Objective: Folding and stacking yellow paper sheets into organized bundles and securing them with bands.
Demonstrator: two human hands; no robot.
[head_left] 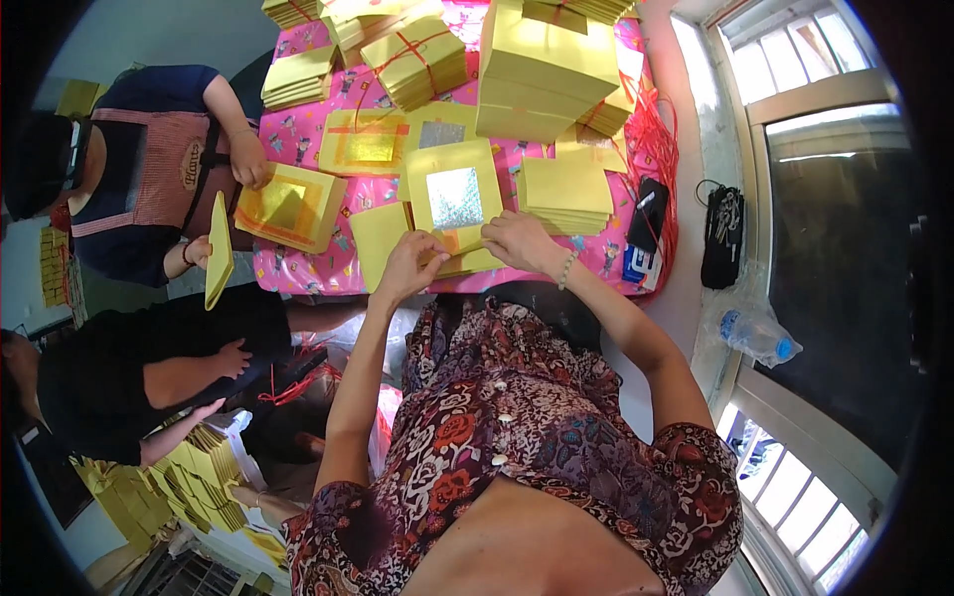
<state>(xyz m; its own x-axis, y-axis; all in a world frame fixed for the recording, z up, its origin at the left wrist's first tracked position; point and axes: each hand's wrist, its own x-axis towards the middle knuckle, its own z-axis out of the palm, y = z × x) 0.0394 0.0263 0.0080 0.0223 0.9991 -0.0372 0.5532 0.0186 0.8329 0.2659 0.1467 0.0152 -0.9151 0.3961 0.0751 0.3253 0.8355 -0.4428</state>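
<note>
A yellow paper sheet with a silver foil square [456, 198] lies in front of me on a stack of similar paper. My left hand [411, 264] is closed at the sheet's lower left corner, thumb and fingers pinched together. At its lower right corner my right hand [521, 241] is closed too, with the fingers curled onto the edge. A small orange patch [455, 239] shows on the sheet between the two hands. Just right of my right hand is a stack of plain yellow paper [564, 193]. More yellow sheets [379, 241] lie beyond my left wrist.
A pink patterned cloth [298, 268] covers the table. Tall yellow paper stacks [545, 84] and tied bundles [412, 62] stand at the back. Red string [664, 199] hangs along the right edge by a black phone [648, 213]. At left, a person in an apron [149, 179] handles yellow paper.
</note>
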